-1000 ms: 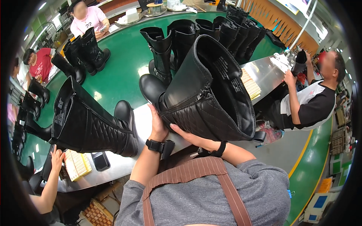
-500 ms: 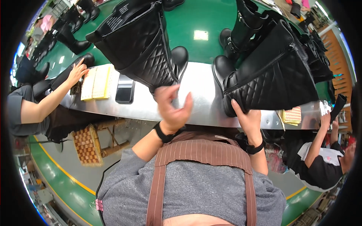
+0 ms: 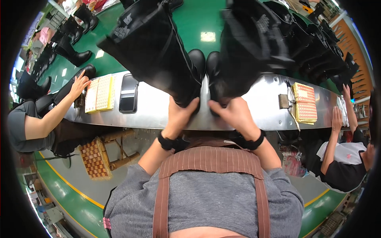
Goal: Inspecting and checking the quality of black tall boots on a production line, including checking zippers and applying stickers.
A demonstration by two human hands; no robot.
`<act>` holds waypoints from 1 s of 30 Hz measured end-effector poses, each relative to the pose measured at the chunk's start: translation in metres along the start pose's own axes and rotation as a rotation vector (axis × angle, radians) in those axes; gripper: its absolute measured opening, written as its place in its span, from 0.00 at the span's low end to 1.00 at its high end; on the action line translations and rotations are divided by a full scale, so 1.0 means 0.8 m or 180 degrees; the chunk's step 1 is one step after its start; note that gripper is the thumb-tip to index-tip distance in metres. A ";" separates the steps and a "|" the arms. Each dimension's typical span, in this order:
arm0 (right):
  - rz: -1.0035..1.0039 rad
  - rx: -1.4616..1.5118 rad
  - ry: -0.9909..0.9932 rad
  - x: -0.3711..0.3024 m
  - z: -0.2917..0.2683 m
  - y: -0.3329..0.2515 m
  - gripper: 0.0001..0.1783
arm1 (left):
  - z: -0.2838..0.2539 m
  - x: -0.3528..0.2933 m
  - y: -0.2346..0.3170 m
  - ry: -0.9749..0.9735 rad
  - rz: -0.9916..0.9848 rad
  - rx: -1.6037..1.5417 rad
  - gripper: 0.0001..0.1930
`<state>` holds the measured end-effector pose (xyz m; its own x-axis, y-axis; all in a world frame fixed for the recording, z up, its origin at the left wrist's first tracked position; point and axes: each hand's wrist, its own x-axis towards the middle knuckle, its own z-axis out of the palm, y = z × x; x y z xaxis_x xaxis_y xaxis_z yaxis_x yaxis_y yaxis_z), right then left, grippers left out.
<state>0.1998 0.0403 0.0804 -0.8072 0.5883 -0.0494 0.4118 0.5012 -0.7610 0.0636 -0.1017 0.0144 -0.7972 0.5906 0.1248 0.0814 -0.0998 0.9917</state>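
Observation:
Two tall black boots stand upright side by side in front of me on the metal edge of the bench, their toes pointing away. Round the heel of the left boot (image 3: 158, 59) my left hand (image 3: 180, 115) is closed, thumb on the inner side. My right hand (image 3: 234, 117) grips the heel of the right boot (image 3: 248, 47) the same way, its thumb toward the middle. A narrow gap separates the two heels, while the toes are close together. Motion smears the right boot's shaft. The fingers under and behind both heels are partly hidden.
Left of the boots lie a phone (image 3: 128, 93) and a yellow-edged stack of sheets (image 3: 99, 93). Sticker sheets (image 3: 304, 102) lie to the right. Several black boots (image 3: 313, 39) crowd the right side of the green surface (image 3: 194, 22). Co-workers (image 3: 33, 123) work on both sides.
My left hand has gone from open beside the left boot to closed on its heel. The right boot has moved left and turned upright, next to the left one.

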 end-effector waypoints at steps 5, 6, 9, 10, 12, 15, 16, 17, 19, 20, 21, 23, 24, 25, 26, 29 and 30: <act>-0.0620 -0.0252 0.0129 -0.014 0.004 -0.011 0.60 | 0.004 0.002 -0.007 0.0031 -0.0073 -0.0210 0.30; -0.0800 -0.0130 0.0032 -0.020 0.002 -0.012 0.59 | -0.008 0.004 -0.006 -0.0210 -0.0338 -0.0731 0.30; -0.0844 0.0089 -0.0324 -0.046 -0.004 -0.017 0.59 | -0.061 0.037 -0.002 -0.0623 -0.0878 -0.0640 0.30; -0.0683 0.0169 -0.0736 -0.053 -0.006 -0.018 0.59 | -0.077 0.053 -0.002 -0.0998 -0.0979 -0.0438 0.30; -0.0715 0.0151 -0.0705 -0.061 -0.016 -0.016 0.53 | -0.094 0.085 -0.010 -0.1363 -0.1219 -0.0207 0.30; -0.0444 0.0752 -0.1021 -0.060 -0.029 -0.008 0.36 | -0.099 0.126 -0.021 -0.2027 -0.1284 0.0130 0.31; -0.0492 0.0749 -0.1056 -0.059 -0.031 -0.005 0.36 | -0.099 0.134 -0.021 -0.2116 -0.1325 0.0185 0.31; -0.0667 0.0768 -0.1128 -0.058 -0.031 -0.002 0.35 | -0.097 0.141 -0.020 -0.2197 -0.1369 0.0232 0.31; -0.0895 0.0802 -0.1233 -0.058 -0.030 0.004 0.31 | -0.092 0.149 -0.015 -0.2340 -0.1444 0.0314 0.32; -0.0855 0.0766 -0.1207 -0.058 -0.028 0.006 0.31 | -0.090 0.151 -0.013 -0.2392 -0.1478 0.0330 0.32; -0.0951 0.0854 -0.1147 -0.057 -0.026 0.009 0.29 | -0.087 0.152 -0.012 -0.2446 -0.1500 0.0334 0.32; -0.0959 0.1060 -0.1103 -0.053 -0.022 0.014 0.25 | -0.080 0.154 -0.014 -0.2537 -0.1504 0.0358 0.33; -0.0952 0.1225 -0.1068 -0.052 -0.019 0.015 0.24 | -0.079 0.154 -0.017 -0.2556 -0.1492 0.0358 0.33; -0.0924 0.1256 -0.0977 -0.051 -0.016 0.015 0.23 | -0.075 0.153 -0.021 -0.2600 -0.1456 0.0340 0.33; -0.0787 0.1282 -0.0868 -0.050 -0.010 0.013 0.22 | -0.076 0.151 -0.023 -0.2597 -0.1423 0.0303 0.33; -0.0470 0.1250 -0.0626 -0.051 -0.001 0.010 0.17 | -0.073 0.122 -0.021 -0.2353 -0.1321 -0.0021 0.34; -0.0384 0.1300 -0.0584 -0.050 0.002 0.011 0.15 | -0.072 0.104 -0.016 -0.2188 -0.1265 -0.0255 0.34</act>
<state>0.2348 0.0200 0.0745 -0.9158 0.4006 -0.0304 0.1397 0.2465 -0.9590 -0.0378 -0.0973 0.0101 -0.2080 0.9530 -0.2204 -0.1957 0.1802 0.9640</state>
